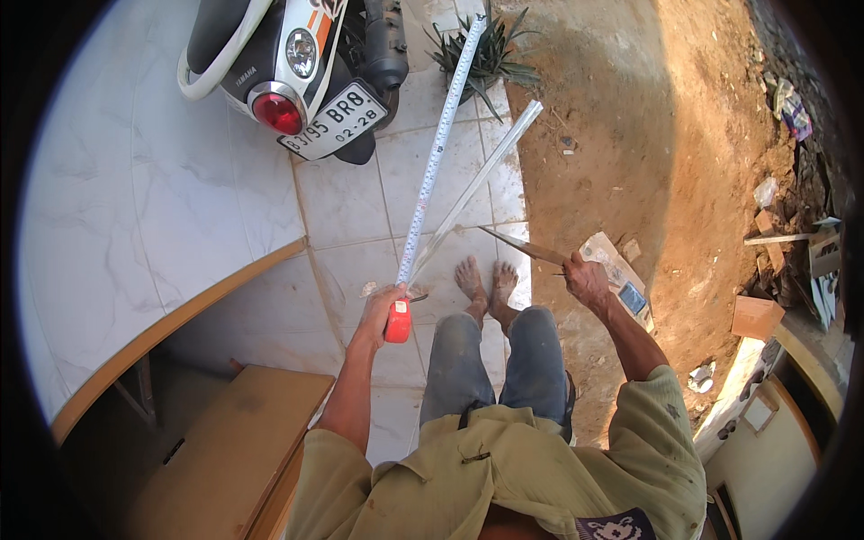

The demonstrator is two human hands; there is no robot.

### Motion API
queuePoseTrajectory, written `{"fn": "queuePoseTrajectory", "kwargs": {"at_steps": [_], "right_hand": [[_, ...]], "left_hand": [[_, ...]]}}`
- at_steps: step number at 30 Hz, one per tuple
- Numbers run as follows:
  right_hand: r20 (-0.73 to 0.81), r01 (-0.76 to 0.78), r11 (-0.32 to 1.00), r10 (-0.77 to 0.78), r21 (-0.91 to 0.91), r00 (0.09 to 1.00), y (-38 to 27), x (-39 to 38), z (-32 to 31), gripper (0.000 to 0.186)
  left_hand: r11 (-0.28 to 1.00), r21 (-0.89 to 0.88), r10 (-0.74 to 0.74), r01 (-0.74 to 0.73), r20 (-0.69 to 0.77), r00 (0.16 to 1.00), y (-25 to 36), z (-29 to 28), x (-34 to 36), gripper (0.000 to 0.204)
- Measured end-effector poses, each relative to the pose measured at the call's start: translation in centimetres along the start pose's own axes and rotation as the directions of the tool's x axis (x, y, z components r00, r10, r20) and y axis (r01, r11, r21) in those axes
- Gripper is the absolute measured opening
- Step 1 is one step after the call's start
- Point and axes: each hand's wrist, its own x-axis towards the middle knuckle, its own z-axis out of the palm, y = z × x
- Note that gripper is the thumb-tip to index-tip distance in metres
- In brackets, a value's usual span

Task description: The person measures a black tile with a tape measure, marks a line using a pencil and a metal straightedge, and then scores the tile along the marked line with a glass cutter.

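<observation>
Red tape measure (pixel 398 322), one, clamped in the left hand (pixel 382 304), nearer the person than the scooter (pixel 259 65); its extended blade (pixel 436 157) runs up past the scooter's right. Pale strip (pixel 481 178), one, slanting right of that blade, near end by the same hand. Dark pointed tool (pixel 529 247), one, gripped in the right hand (pixel 588 281), farthest right of the scooter.

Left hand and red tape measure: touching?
Touching. The head view shows the left hand gripping the red tape measure, skin meeting the case with no gap.

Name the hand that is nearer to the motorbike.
Left. The left hand, holding the red tape measure, is below the motorbike in the view; the right hand is farther off, below and well to the right.
</observation>
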Motion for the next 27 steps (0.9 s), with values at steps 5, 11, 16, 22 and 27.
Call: {"fn": "queuePoseTrajectory", "kwargs": {"at_steps": [5,11,16,22,27], "right_hand": [[-0.054,0.106,0.994,-0.108,-0.032,0.993,-0.7,6.9,4.3,0.008],[-0.098,0.143,0.984,-0.154,-0.105,0.983,-2.5,14.9,4.5,0.004],[-0.171,0.235,0.905,-0.310,-0.353,0.935,-1.5,20.2,7.5,0.006],[-0.164,0.262,0.802,-0.404,-0.537,0.900,-1.5,24.2,10.8,0.006],[-0.181,0.284,0.764,-0.460,-0.579,0.869,-1.7,25.9,14.4,0.006]], "left_hand": [[0.997,0.074,-0.029,0.036,-0.087,0.996,-0.1,-2.3,3.4,0.035],[0.996,0.066,-0.048,0.053,-0.083,0.995,-1.7,-6.4,9.5,0.033],[0.997,0.063,-0.048,0.052,-0.059,0.997,-2.1,-9.3,14.4,0.034],[0.996,0.092,0.014,-0.007,-0.069,0.997,-2.3,-12.3,17.9,0.033],[0.988,0.145,0.073,-0.058,-0.099,0.992,-4.3,-14.5,21.1,0.033]]}}
